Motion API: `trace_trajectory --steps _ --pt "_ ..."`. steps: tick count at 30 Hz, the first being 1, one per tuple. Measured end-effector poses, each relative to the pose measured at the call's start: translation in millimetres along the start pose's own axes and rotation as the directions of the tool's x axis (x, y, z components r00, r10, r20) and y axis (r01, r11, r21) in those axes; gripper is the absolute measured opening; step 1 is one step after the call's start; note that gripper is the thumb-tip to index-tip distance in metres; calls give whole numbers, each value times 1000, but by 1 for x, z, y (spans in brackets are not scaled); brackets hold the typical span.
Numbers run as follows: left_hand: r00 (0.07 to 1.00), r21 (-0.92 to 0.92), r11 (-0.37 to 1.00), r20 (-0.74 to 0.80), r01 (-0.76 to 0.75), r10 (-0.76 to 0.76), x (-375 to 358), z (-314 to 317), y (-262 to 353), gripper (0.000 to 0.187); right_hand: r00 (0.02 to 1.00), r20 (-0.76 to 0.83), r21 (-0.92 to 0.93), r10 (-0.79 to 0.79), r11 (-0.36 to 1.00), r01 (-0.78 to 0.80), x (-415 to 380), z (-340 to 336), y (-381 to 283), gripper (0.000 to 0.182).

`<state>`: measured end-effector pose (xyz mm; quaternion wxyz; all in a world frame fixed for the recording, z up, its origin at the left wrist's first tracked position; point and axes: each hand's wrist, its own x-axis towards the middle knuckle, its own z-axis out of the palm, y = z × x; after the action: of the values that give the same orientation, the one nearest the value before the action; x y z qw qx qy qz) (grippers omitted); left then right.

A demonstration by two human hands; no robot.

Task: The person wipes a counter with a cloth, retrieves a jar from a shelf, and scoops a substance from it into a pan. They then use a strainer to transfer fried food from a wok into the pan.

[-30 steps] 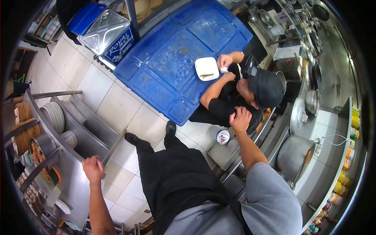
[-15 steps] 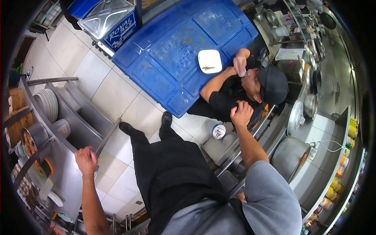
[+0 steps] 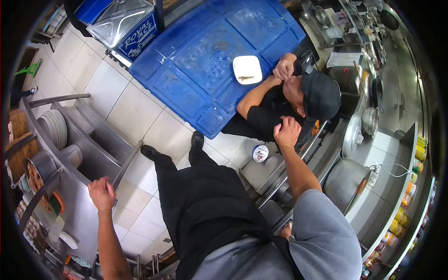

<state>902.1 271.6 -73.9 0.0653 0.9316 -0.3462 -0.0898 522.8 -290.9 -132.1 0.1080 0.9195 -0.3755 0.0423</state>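
Note:
My left hand [image 3: 101,193] rests at the edge of the steel counter [image 3: 81,200], fingers loosely bent and nothing visible in them. My right hand [image 3: 287,132] lies with fingers apart over the back or shoulder of a seated person [image 3: 266,109] in black clothing and a dark cap [image 3: 321,95]. That person leans on a blue plastic surface [image 3: 186,70], a hand raised to the mouth. In front of them is a white square dish [image 3: 247,65] with a small, thin brownish item in it.
A round white-lidded tub [image 3: 260,153] stands below my right hand. Stacked plates [image 3: 55,128] and a pot of food [image 3: 39,170] occupy the left counter. A large pot [image 3: 345,184], a lid [image 3: 352,135] and shelved cans [image 3: 396,227] line the right. A blue cooler [image 3: 128,32] stands at the back.
The view has shifted slightly. A small white item at the seated person's mouth no longer shows, and their hand has moved a little. Both my hands keep their places.

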Motion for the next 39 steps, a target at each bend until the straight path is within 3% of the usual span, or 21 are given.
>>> trace_trajectory --steps 39 --pt "999 53 998 48 -17 15 0 5 -4 10 1000 9 2 28 1000 -29 -25 12 -19 35"
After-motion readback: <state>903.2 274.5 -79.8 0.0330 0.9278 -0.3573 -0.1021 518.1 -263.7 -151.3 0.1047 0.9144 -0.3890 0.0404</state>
